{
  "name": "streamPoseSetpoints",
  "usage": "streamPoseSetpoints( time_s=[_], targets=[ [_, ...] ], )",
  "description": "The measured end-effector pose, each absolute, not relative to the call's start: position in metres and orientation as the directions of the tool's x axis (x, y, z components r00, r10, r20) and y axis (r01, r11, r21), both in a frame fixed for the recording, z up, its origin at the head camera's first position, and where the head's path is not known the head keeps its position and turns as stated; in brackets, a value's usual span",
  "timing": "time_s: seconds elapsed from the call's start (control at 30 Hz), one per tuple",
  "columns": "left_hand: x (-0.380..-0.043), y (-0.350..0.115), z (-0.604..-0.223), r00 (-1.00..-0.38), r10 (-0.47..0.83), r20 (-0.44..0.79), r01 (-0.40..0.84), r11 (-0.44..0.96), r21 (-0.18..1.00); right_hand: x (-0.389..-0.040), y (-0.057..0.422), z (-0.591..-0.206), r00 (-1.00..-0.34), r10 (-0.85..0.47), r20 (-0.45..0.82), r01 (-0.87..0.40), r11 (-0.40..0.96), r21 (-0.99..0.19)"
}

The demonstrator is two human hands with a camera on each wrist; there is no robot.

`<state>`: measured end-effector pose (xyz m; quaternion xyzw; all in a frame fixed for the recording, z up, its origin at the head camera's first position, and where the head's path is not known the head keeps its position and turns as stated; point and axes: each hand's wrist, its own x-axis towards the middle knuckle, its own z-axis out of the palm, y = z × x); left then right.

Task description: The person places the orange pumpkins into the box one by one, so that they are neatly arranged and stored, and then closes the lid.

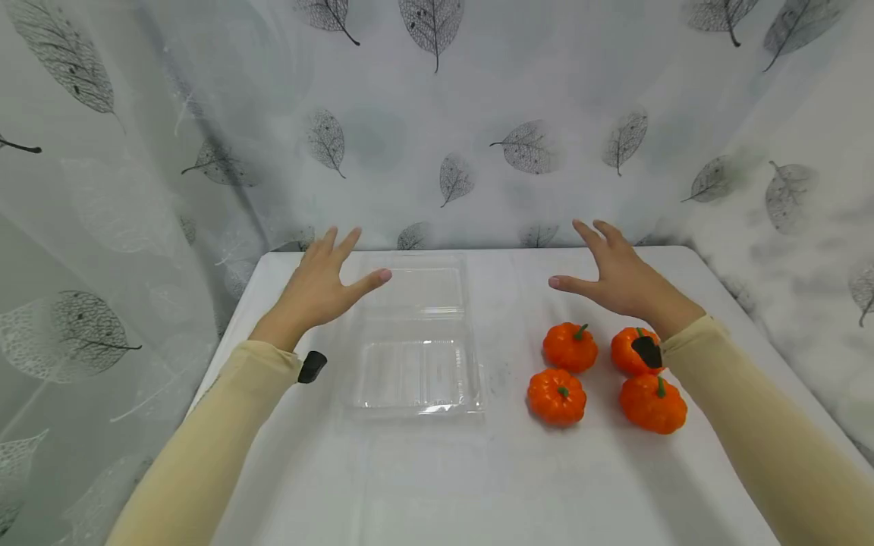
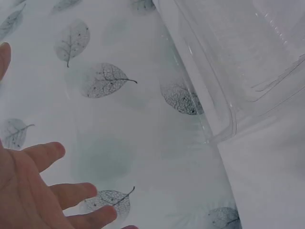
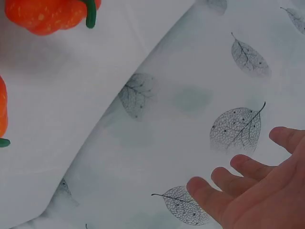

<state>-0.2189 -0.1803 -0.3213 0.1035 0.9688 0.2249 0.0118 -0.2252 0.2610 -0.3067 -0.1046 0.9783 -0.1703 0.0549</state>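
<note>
The head camera looked forward and down across the white rectangular table [image 1: 423, 478] towards the pale leaf-printed curtain [image 1: 410, 121], far enough back to frame the bare left hand [image 1: 317, 288] and bare right hand [image 1: 617, 277] together. The left wrist camera looked from close by past its hand's fingers, the table edge slanting across; it shared with the head view that hand and the clear plastic hinged container [image 1: 416, 371]. The right wrist camera, equally near and slanted, shared its hand and some orange ribbed pumpkins [image 1: 570, 349], cropped at its left and top. Both wrist views included curtain and tabletop.
</note>
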Motion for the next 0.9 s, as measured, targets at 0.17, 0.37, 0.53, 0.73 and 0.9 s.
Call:
streamPoseSetpoints(
  time_s=[0.17, 0.37, 0.53, 0.73, 0.9],
  targets=[
    [-0.197, -0.191, -0.323, -0.981, 0.195, 0.005, 0.169, 0.839, 0.517, -0.211, 0.255, -0.308, -0.961, -0.265, -0.075, -0.211, 0.883, -0.418],
    [-0.176, -0.2, -0.326, -0.985, 0.173, 0.015, 0.144, 0.763, 0.631, -0.19, 0.25, -0.315, -0.949, -0.31, -0.059, -0.235, 0.819, -0.523],
    [-0.164, -0.203, -0.332, -0.986, 0.165, 0.029, 0.136, 0.686, 0.715, -0.174, 0.246, -0.327, -0.942, -0.333, -0.049, -0.23, 0.743, -0.629],
    [-0.157, -0.208, -0.344, -0.979, 0.187, -0.08, 0.045, 0.583, 0.811, -0.159, 0.244, -0.35, -0.927, -0.376, -0.022, -0.232, 0.615, -0.753],
    [-0.155, -0.213, -0.356, -0.964, 0.196, -0.179, -0.042, 0.553, 0.832, -0.149, 0.247, -0.364, -0.928, -0.371, -0.009, -0.213, 0.552, -0.806]
  ],
)
